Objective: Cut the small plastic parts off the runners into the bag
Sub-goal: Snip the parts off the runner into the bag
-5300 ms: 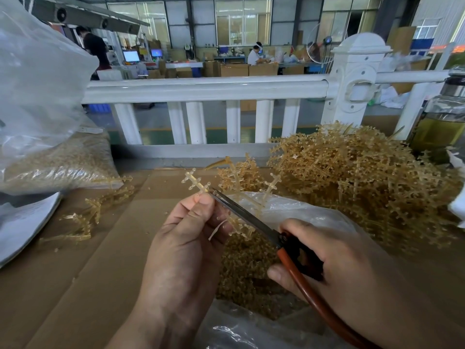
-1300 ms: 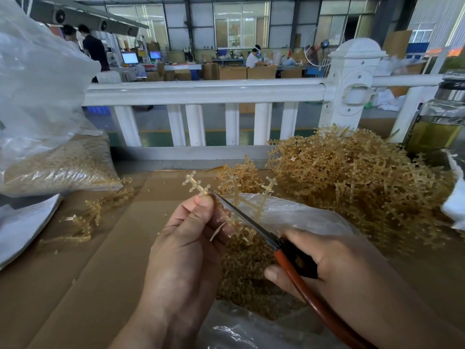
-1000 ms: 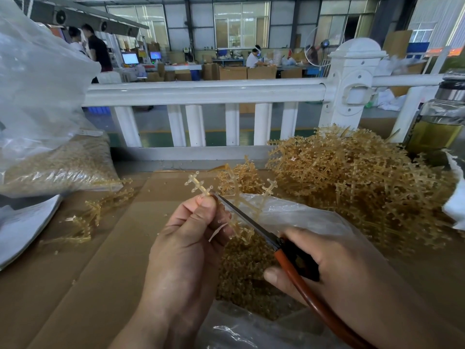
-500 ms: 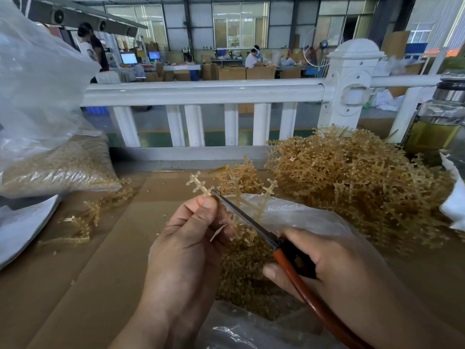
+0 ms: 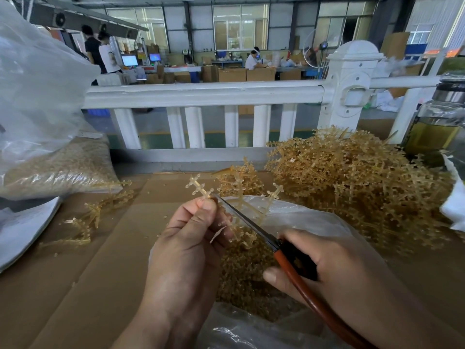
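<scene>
Barely shifted — left hand (image 5: pixel 186 248) pinches runner (image 5: pixel 201 190), angled up-left; right hand (image 5: pixel 334 270) grips scissors (image 5: pixel 249 222).

Leftward cardboard (image 5: pixel 75 285) gives passage; runner pile (image 5: pixel 352 192) crowds right, railing (image 5: pixel 201 93) bars beyond.

Brown cardboard (image 5: pixel 75 285) covers the near work surface, with a white sheet (image 5: pixel 22 230) lying at its near left edge and a glass jar (image 5: pixel 437 122) of yellow-green liquid under a metal lid standing at the far right. A white railing (image 5: pixel 201 93) with a capped post (image 5: pixel 352 91) runs across just beyond the surface. Far behind it are stacked cardboard boxes (image 5: pixel 231 74), lit monitors (image 5: pixel 129 60), a round fan (image 5: pixel 317 50), large windows (image 5: pixel 240 26), a seated person (image 5: pixel 251 62) in white and two standing people (image 5: pixel 100 54) at far left.
</scene>
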